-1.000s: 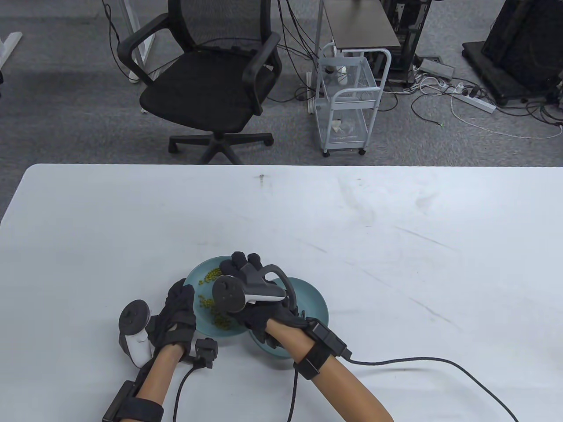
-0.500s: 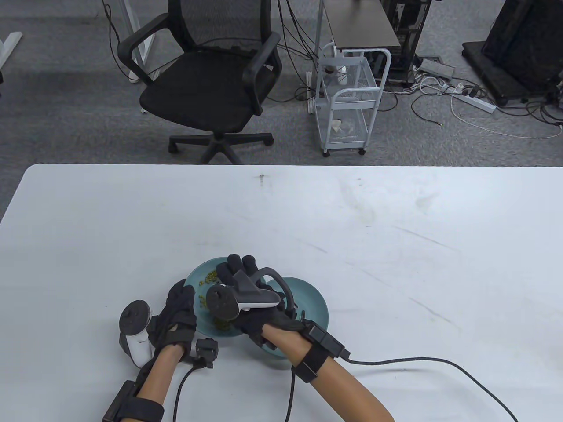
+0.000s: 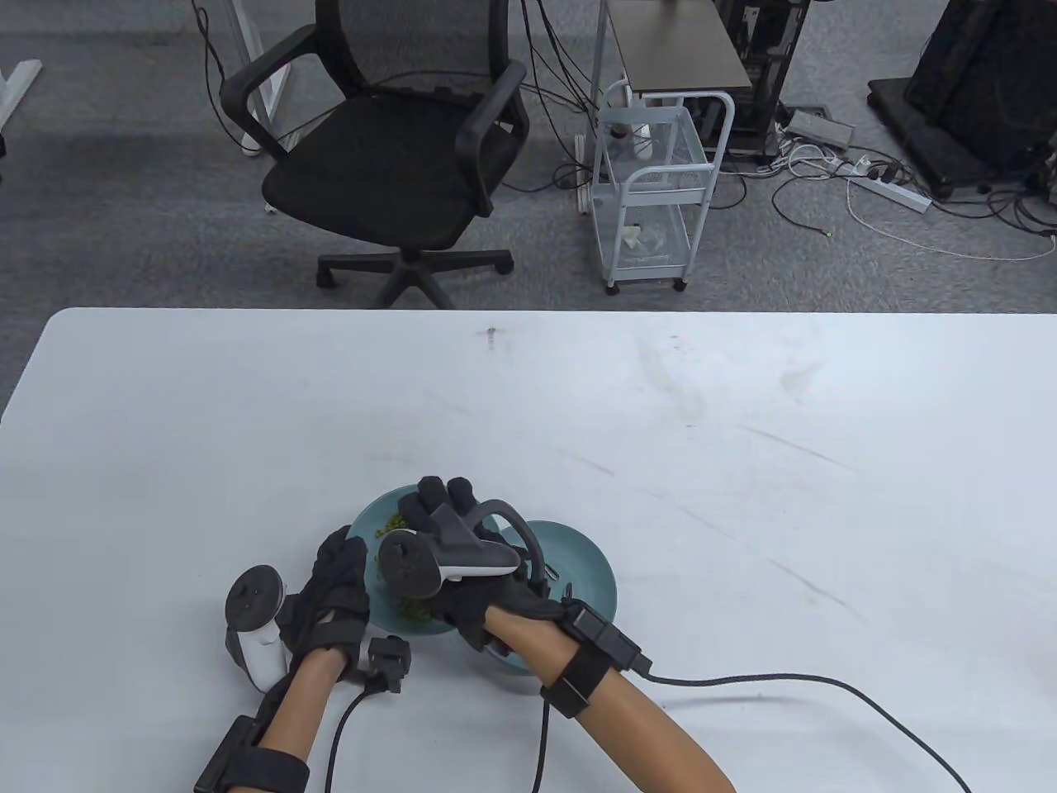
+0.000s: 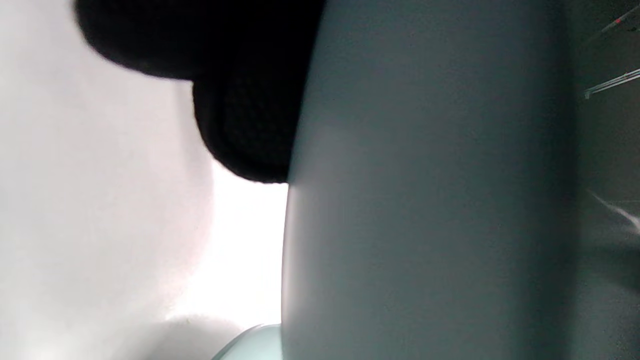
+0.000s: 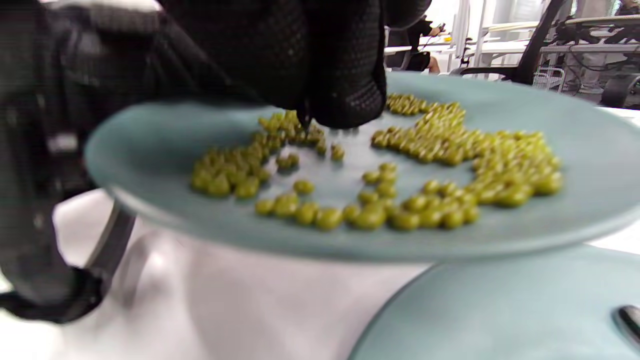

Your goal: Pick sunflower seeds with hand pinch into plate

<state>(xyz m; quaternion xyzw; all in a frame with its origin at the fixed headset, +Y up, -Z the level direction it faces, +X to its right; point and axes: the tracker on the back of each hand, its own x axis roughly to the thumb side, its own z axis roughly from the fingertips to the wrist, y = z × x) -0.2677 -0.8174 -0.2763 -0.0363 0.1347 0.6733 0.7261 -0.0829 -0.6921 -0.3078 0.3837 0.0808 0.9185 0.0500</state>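
A teal plate (image 3: 363,519) holds many small green seeds (image 3: 395,522); the seeds show close up in the right wrist view (image 5: 450,165), spread over that plate (image 5: 350,245). A second teal plate (image 3: 590,570) lies to its right, partly under it (image 5: 500,310). My right hand (image 3: 423,510) is over the seed plate. Its fingertips (image 5: 325,117) are bunched together and touch the plate among the seeds; whether a seed is between them is hidden. My left hand (image 3: 340,562) holds the seed plate's left rim, with a finger (image 4: 240,125) against the plate (image 4: 425,200).
The white table (image 3: 661,429) stretches far to the back and right. Glove cables (image 3: 784,681) trail along the front edge. A small dark thing (image 5: 630,317) lies in the right plate. An office chair (image 3: 396,149) and a white cart (image 3: 652,190) stand beyond the table.
My right hand has moved left and slightly back over the seed plate, covering more of the seeds. My left hand and both plates have stayed put.
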